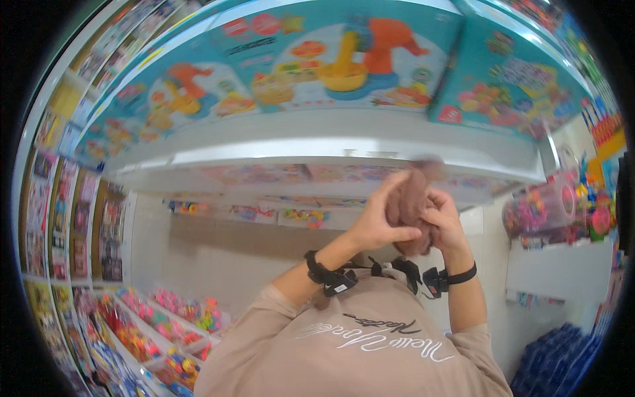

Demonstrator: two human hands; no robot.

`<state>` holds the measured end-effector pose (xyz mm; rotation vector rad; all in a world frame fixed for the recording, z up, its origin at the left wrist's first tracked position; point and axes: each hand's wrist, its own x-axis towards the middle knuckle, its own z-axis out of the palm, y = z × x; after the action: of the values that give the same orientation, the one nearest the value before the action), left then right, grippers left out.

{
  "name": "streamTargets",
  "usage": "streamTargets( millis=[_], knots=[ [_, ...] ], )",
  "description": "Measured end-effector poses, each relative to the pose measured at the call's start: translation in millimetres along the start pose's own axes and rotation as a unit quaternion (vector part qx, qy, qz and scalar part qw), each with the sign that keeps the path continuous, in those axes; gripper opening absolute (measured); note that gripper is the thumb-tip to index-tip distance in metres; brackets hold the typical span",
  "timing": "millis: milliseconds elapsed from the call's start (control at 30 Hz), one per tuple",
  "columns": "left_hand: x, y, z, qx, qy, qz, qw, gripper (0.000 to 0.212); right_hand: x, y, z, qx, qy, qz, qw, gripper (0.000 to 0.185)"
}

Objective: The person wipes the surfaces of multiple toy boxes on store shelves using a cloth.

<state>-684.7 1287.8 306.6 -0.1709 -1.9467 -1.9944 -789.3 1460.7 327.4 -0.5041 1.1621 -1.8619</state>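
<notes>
A bunched brown cloth point(412, 208) is held between both hands, in front of my chest and just below the shelf edge. My left hand point(384, 218) grips it from the left, with the thumb laid across its lower part. On its other side, my right hand point(443, 218) has its fingers curled against the cloth. The upper end of the cloth is blurred. Each wrist wears a black strap with a small device.
A white shelf point(297, 149) holds large teal toy boxes point(342, 64) ahead. To the right stand a clear plastic bin point(540, 206) of toys and a white stand point(560, 273). Sectioned trays point(163, 327) of small colourful toys lie lower left, beside tall stocked shelves point(74, 218).
</notes>
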Motion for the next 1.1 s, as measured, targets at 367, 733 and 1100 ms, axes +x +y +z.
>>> streamTargets(
  millis=[367,733,1100],
  knots=[
    [-45.2,-0.2,-27.2,0.057,0.250,0.000,0.966,0.021,49.4,52.9,42.9,-0.125,-0.011,-0.031,0.992,0.063],
    [-52.4,-15.1,-58.3,0.253,0.309,0.068,0.914,0.050,58.0,68.5,71.1,-0.066,-0.085,0.032,0.994,0.063],
    [-39.4,15.3,-89.2,0.260,0.332,0.095,0.902,0.024,65.4,0.0,29.7,-0.130,0.053,-0.109,0.984,0.052]
  ],
)
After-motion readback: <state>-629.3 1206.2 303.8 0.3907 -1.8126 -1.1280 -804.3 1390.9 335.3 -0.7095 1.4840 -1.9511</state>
